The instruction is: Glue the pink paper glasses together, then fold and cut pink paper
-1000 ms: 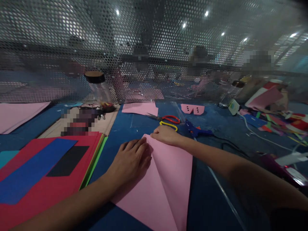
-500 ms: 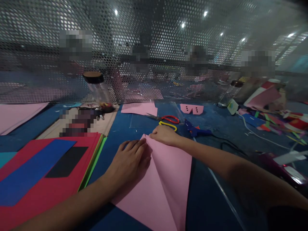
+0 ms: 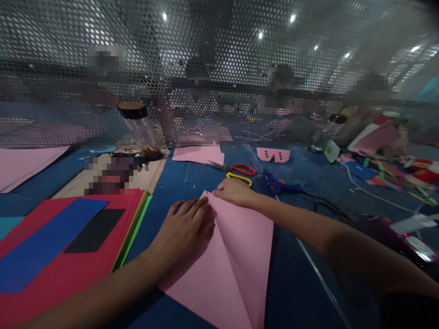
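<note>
A large pink sheet of paper [image 3: 245, 246] lies in front of me, with a crease running down from its far tip and the part right of it slightly raised. My left hand [image 3: 187, 228] rests on its left side near the tip, fingers stretched forward and pressed down. At the far edge, just right of the tip, my right hand [image 3: 235, 192] is closed with the paper's edge at its fingertips. Just beyond that hand lie scissors [image 3: 242, 170] with one red and one yellow handle. A blue glue gun [image 3: 279, 183] is to their right.
Coloured sheets [image 3: 103, 278] are stacked at left, under blue and black strips. Pink pieces [image 3: 199, 154] and a notched pink cutout [image 3: 273, 155] lie farther back. Jars [image 3: 135, 123] stand near a perforated metal screen [image 3: 219, 55]. Paper scraps and a cable are at right.
</note>
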A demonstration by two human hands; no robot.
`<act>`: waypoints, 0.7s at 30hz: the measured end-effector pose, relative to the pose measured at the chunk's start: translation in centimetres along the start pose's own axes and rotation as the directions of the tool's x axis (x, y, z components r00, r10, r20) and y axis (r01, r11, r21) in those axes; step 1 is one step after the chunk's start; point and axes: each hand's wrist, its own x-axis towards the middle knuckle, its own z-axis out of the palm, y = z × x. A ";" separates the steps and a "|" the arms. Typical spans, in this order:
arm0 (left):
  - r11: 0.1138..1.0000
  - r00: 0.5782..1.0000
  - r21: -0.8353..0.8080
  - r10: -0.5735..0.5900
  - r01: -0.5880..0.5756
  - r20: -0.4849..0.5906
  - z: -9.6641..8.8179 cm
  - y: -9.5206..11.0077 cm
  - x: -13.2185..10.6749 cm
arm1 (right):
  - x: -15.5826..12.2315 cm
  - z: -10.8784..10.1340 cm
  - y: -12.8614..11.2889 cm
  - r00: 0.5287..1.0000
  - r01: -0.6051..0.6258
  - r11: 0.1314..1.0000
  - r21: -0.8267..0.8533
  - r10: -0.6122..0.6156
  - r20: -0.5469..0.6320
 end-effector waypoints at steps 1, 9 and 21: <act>1.000 1.000 0.003 0.003 -0.003 -0.003 0.0 0.0 0.0 | 0.0 0.0 0.0 1.000 -0.001 1.000 0.001 0.001 0.001; 1.000 1.000 0.002 0.005 -0.005 -0.005 0.2 -0.1 -0.1 | 0.2 0.0 -0.1 1.000 -0.026 1.000 -0.004 0.026 0.011; 1.000 1.000 0.005 0.001 -0.001 -0.008 0.0 0.0 0.0 | -0.3 -0.6 -0.9 0.999 -0.044 0.999 -0.024 0.045 0.019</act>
